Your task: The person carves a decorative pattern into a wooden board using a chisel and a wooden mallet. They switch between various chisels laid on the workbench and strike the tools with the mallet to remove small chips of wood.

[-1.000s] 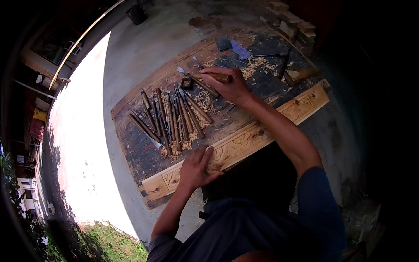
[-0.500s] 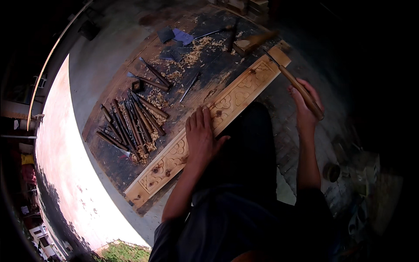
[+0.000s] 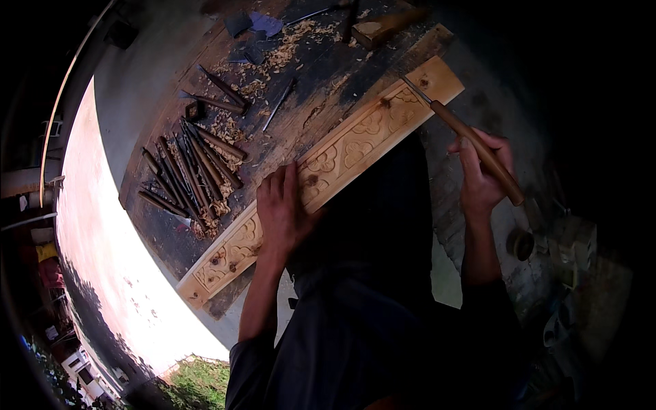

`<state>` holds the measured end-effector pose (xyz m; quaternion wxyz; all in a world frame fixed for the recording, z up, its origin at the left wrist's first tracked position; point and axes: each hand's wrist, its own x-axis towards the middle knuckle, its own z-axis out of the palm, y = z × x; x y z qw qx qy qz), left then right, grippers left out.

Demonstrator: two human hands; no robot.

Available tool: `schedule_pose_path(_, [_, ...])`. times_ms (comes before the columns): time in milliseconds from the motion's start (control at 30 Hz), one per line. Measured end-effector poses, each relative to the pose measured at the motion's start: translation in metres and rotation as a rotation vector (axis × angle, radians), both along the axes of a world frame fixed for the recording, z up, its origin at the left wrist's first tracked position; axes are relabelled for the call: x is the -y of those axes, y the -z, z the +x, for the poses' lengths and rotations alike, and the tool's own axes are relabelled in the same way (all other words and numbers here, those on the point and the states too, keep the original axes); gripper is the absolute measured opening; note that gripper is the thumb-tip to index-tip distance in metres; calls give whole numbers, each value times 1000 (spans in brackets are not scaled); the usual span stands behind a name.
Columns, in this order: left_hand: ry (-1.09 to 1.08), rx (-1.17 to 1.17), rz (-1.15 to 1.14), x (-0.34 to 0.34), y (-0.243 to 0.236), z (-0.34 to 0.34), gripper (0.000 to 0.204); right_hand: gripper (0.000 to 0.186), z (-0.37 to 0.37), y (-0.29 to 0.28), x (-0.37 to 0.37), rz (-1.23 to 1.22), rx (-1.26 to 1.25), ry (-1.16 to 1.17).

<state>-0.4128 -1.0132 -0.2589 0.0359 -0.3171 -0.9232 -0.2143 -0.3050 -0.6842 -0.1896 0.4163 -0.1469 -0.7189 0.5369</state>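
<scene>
A long pale wooden board, carved with a row of quatrefoil shapes and marked by dark knots, lies slantwise along the bench's near edge. My left hand grips it left of the middle, its fingers over the far edge and its thumb on the near side. In my right hand, a wood chisel with a long brown handle is held, fingers wrapped round the handle. The chisel's thin metal blade points up-left over the board's far right end. Whether its tip touches the wood, I cannot tell.
Several wooden-handled carving tools lie bunched on the dark workbench among curled shavings. A slim metal tool lies apart from them. Farther back are blue-violet scraps and a wooden mallet. A round object sits at lower right.
The view has shifted. The board's right end now sits nearer me, apart from the bench's far corner. The mallet, smeared before, is sharper. My right hand still holds the chisel over that end.
</scene>
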Motion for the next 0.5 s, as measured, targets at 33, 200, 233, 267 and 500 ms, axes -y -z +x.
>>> schedule_pose_path(33, [-19,6,-8,13,0,5,121,21,0,-1,3,14,7,-21])
schedule_pose_path(200, [-21,-2,-59,58,-10,24,108,20,-3,-11,9,42,62,-177])
schedule_pose_path(233, [-16,-1,-59,63,-10,27,103,20,-3,-8,8,30,56,-203])
schedule_pose_path(267, [-8,24,-62,68,-11,29,102,20,-4,-4,7,18,51,-228])
schedule_pose_path(500, [-58,156,-127,106,-16,47,104,34,-22,0,19,76,89,-368])
